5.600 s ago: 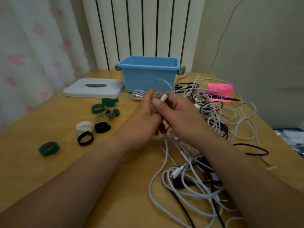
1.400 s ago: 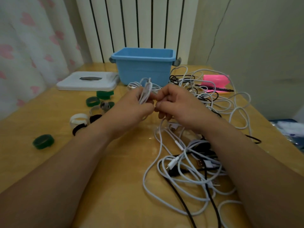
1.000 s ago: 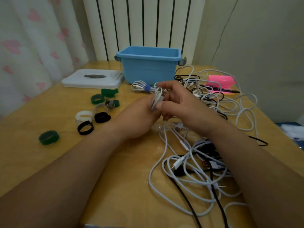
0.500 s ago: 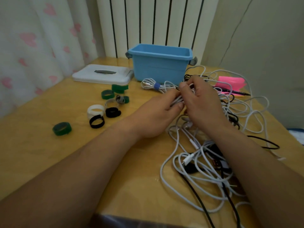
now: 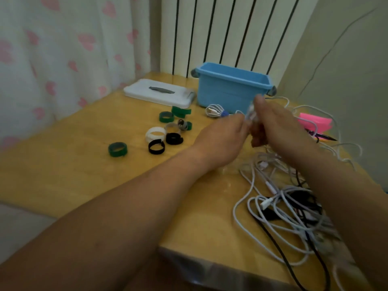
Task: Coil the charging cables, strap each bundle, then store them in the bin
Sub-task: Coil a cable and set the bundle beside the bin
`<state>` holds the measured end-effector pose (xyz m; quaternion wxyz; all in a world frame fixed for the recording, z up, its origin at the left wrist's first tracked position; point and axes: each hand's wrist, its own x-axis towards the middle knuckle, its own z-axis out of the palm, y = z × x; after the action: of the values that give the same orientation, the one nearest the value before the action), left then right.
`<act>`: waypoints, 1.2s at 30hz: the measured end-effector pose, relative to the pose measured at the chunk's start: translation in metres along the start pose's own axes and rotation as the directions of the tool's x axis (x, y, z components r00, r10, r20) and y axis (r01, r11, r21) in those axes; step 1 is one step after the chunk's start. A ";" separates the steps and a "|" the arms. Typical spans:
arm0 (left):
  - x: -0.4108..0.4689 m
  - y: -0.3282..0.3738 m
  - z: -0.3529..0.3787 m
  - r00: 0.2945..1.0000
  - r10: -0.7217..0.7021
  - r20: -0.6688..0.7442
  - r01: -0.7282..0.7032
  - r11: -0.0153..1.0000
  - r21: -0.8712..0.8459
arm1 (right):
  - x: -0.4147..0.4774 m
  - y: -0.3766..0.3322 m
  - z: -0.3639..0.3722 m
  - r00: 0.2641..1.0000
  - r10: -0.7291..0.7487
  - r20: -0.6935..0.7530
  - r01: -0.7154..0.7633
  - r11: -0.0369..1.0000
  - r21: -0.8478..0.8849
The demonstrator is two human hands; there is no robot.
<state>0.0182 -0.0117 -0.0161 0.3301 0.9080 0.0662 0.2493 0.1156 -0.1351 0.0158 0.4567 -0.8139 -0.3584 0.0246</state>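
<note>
The person's left hand (image 5: pixel 225 136) and right hand (image 5: pixel 279 127) are together, both pinching a small white coiled charging cable (image 5: pixel 251 113) above the wooden desk (image 5: pixel 63 164), near its far edge and just in front of the blue plastic bin (image 5: pixel 231 89). Probably best to keep the loops even and one hand clamped while the other grabs a green fabric strap ring (image 5: pixel 117 149).

The yellow wooden surface (image 5: pixel 84 164) carries a blue plastic bin (image 5: pixel 228 91). A flat white lid (image 5: pixel 159 95) lies left of the bin. In front of the bin are a strapped white cable bundle (image 5: pixel 214 111), loose green, white and black strap rings (image 5: pixel 117 152) and a tangle of white and black cables (image 5: pixel 283 206).
</note>
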 end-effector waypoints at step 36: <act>0.013 -0.061 -0.099 0.656 -0.709 -0.257 -0.235 0.132 -0.963 | 0.084 0.009 0.110 0.942 -0.149 0.301 0.222 0.949 -0.225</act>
<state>-0.0171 0.0950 0.0161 0.8114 0.2792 0.1732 0.4834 0.1421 -0.0076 -0.0306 0.2930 -0.8165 -0.4951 0.0496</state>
